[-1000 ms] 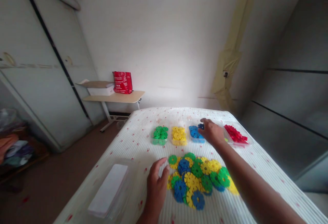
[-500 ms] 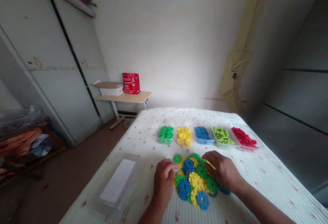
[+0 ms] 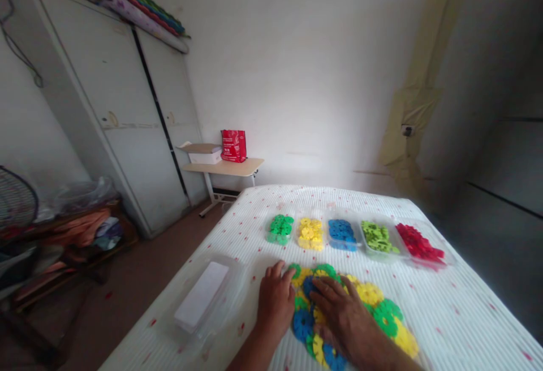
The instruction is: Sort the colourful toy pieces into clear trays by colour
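Observation:
A pile of flower-shaped plastic discs in yellow, green and blue [image 3: 304, 324] lies spread on the table in front of me. My left hand [image 3: 275, 297] rests at the pile's left edge, fingers curved and apart, near a green disc [image 3: 294, 270]. Across the middle of the pile lies my right hand [image 3: 345, 317], palm down with its fingers spread, hiding many discs beneath. To its right, yellow discs [image 3: 370, 293] and green discs [image 3: 387, 315] show loose. Neither hand visibly holds a disc.
Behind the pile stand clear boxes of small pieces: green [image 3: 280, 228], yellow [image 3: 310, 233], blue [image 3: 341, 234], lime [image 3: 379, 237] and red [image 3: 421, 244]. A clear lidded container with a white slab [image 3: 202, 296] lies at left on the striped tablecloth [image 3: 237, 235].
My right hand has moved left from the pile's right side onto its middle. Discs on the right are more spread out. My left hand stays at the left edge; the view has shifted left.

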`<state>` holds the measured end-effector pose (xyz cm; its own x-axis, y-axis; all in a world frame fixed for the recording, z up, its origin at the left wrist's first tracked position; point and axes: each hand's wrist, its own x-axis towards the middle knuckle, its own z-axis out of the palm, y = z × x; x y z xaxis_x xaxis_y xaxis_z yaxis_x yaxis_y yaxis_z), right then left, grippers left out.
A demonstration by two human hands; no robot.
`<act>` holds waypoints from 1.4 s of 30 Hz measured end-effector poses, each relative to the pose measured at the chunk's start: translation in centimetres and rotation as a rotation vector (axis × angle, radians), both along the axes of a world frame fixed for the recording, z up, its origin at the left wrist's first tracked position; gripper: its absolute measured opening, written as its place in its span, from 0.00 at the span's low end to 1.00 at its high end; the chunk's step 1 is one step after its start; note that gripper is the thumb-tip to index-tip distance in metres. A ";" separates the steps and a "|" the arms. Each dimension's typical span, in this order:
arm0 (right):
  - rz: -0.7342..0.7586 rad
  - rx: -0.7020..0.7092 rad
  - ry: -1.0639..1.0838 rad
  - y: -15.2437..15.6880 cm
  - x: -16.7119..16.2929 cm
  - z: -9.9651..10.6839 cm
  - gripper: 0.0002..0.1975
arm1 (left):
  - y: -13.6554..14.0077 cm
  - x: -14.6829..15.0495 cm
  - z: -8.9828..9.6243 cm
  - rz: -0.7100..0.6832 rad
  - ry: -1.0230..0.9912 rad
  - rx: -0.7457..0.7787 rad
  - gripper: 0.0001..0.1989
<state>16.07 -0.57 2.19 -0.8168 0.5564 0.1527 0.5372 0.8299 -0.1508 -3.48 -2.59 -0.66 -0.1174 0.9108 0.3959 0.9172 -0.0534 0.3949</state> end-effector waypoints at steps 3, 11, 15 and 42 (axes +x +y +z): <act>0.004 0.072 -0.007 -0.3 1.2 -0.8 0.26 | -0.1 -0.2 0.1 0.028 -0.006 -0.001 0.19; 0.073 0.306 0.027 -0.4 4.1 -2.2 0.23 | 0.0 -1.3 -0.6 0.076 -0.085 0.064 0.13; 0.103 0.412 0.046 -0.1 4.8 -2.6 0.22 | 0.0 -1.7 -0.9 0.084 -0.118 0.072 0.12; 0.123 0.400 0.284 -2.2 2.7 0.6 0.06 | -0.6 -0.5 2.7 0.139 0.125 -0.277 0.13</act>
